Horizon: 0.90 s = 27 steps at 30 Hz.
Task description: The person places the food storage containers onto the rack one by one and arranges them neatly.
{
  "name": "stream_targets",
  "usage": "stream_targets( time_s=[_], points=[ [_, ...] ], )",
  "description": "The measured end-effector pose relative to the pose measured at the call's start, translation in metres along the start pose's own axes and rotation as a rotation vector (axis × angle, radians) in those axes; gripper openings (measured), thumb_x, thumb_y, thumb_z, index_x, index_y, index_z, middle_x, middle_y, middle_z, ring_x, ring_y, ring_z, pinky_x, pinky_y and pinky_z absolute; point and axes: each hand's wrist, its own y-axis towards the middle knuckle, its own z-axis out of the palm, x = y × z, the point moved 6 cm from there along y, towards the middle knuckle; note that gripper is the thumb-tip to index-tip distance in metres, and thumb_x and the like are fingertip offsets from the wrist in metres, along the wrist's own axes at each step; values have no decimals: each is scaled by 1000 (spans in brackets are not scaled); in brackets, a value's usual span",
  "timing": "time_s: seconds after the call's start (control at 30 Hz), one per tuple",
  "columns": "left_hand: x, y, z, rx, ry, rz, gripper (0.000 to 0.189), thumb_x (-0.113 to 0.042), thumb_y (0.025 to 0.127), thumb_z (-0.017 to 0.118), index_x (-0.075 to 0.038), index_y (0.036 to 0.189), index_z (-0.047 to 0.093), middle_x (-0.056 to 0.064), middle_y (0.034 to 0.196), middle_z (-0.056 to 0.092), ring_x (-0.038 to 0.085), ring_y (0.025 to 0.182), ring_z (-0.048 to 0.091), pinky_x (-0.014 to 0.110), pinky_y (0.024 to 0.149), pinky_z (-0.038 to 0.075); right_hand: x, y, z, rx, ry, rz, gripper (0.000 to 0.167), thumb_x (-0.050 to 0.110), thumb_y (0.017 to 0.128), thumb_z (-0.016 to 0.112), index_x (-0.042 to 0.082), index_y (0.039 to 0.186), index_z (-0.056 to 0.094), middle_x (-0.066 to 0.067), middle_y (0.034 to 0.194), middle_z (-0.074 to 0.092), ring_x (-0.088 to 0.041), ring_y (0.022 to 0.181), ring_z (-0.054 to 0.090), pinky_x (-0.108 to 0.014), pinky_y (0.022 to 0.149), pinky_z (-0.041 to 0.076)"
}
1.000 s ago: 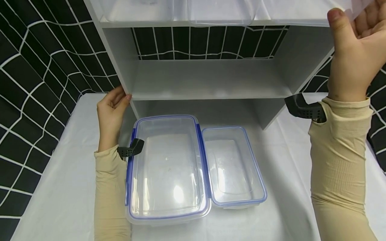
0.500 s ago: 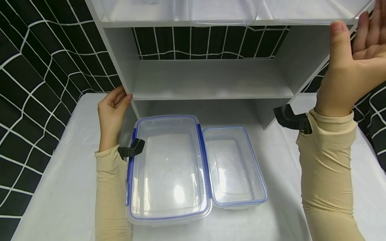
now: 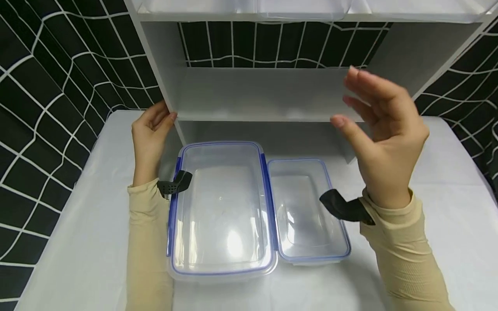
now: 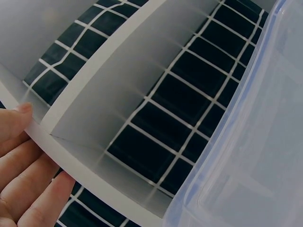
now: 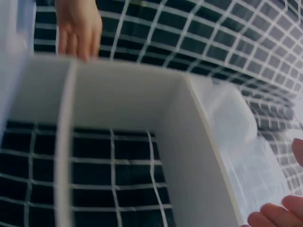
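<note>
One white shelf unit (image 3: 272, 97), smooth and boxy, fills the scene at 12 o'clock, with two flat horizontal boards and two upright side panels visible; its top is cut off by the upper edge of the head view. At about 9 o'clock, the left hand (image 3: 149, 142) pinches the front edge of the unit's left panel, thumb on the near side, fingers bent behind and partly hidden. At 3 o'clock, the right hand (image 3: 389, 136) is raised in the air in front of the unit, free, its fingers loosely bent and thumb spread. Below the unit are two clear plastic boxes with rounded corners: a large box (image 3: 221, 207) at 7 o'clock, with glossy lid, blue rim and two blue side strips, and a small box (image 3: 303, 203) at 4 o'clock, just beside it, also blue-rimmed and partly covered by a black wrist device (image 3: 346, 207). A second device (image 3: 175, 182) overlaps the large box. On the top board, at 12 o'clock, lie at least two translucent containers (image 3: 303, 8), cropped and hard to count. Two tan, soft sleeves (image 3: 149, 250) cover the forearms. Beneath is a white cloth (image 3: 451, 207); around hangs dark fabric (image 3: 83, 119) with wavy white grid lines.
</note>
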Motion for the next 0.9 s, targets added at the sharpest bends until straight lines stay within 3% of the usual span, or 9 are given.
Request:
stream_targets(
  time_s=[0.13, 0.3, 0.6, 0.9],
  points=[
    [-1, 2, 3, 7, -7, 26, 33, 0, 90, 61, 10, 122, 57, 21, 119, 62, 21, 105, 64, 26, 87, 52, 1, -30, 5, 149, 29, 39, 49, -5, 69, 81, -19, 109, 57, -27, 112, 62, -33, 106, 60, -35, 91, 51],
    [0, 4, 0, -1, -6, 36, 33, 0, 90, 62, 10, 121, 58, 22, 118, 61, 20, 104, 64, 26, 88, 52, -4, -57, -1, 275, -35, 93, 48, -4, 74, 77, -21, 113, 54, -28, 117, 59, -31, 110, 59, -34, 93, 49],
    [-1, 3, -1, 0, -4, 18, 33, 0, 90, 61, 10, 121, 58, 22, 118, 62, 19, 102, 64, 26, 86, 52, -16, -83, -51, 276, -128, 237, 46, -20, 72, 69, -24, 114, 52, -28, 119, 59, -28, 110, 59, -30, 93, 48],
    [1, 2, -2, -5, -9, 18, 32, 0, 90, 61, 10, 120, 58, 22, 118, 62, 18, 102, 65, 26, 87, 52, -27, -113, -85, 439, -369, 333, 57, -30, 65, 67, -16, 119, 55, -24, 121, 59, -20, 110, 59, -26, 94, 47]
  ],
)
